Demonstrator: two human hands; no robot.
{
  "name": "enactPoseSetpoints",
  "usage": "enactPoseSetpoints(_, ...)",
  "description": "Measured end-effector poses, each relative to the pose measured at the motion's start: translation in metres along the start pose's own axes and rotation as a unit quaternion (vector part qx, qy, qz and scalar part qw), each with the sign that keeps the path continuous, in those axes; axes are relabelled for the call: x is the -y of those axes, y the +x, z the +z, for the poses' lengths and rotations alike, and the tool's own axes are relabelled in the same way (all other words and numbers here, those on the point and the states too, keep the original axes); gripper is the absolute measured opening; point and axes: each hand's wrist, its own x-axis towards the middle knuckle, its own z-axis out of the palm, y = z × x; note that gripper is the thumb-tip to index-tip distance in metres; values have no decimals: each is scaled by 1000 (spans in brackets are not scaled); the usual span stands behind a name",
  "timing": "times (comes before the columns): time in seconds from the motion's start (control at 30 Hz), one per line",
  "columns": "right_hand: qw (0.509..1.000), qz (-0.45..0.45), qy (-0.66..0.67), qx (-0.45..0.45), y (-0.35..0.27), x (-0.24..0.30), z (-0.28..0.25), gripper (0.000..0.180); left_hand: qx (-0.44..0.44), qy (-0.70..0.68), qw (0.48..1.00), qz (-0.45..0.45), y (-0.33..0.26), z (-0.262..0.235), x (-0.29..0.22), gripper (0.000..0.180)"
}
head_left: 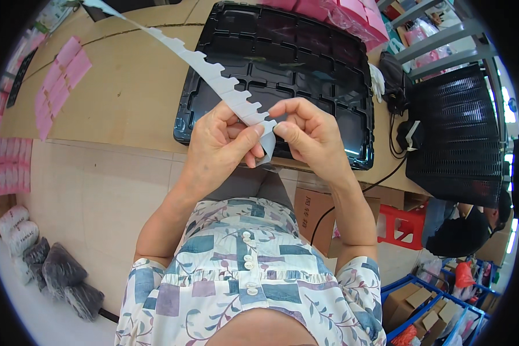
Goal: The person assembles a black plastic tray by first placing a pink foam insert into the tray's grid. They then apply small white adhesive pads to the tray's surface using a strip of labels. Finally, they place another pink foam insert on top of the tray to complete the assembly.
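Note:
Both my hands meet at the near edge of a brown table (pixel 132 92). My left hand (pixel 222 141) and my right hand (pixel 308 135) pinch the near end of a long pale grey strip (pixel 213 72) with a notched edge. The strip runs up and to the left across the table, out of the picture's top. Its end is folded down between my thumbs. Just behind my hands lies a black plastic tray (pixel 282 63) with several shallow compartments.
Pink paper pieces (pixel 60 83) lie at the table's left; more pink packets (pixel 352 14) sit behind the tray. A black mesh chair back (pixel 458 135) and cables stand at right. Wrapped bundles (pixel 46 262) lie on the floor at left. Another person (pixel 473 228) crouches at right, near a red stool (pixel 401 222).

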Motion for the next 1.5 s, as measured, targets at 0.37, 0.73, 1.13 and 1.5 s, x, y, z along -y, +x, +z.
enactPoseSetpoints(0.37, 777, -410, -453, -153, -1, -8, 14, 14, 18, -21, 998, -63, 16, -1, -1, 18)
enactPoseSetpoints(0.73, 978, -3, -187, -94, -63, 23, -125, 11, 64, 316, 933, 162, -11, -6, 4, 9)
enactPoseSetpoints(1.13, 897, 9, -440, 41, -36, 10, -150, 11, 114, 321, 936, 87, -5, -19, 5, 10)
enactPoseSetpoints(1.5, 858, -12, -513, 14, -30, 0, -146, 11, 91, 331, 934, 94, -4, -16, 7, 10)
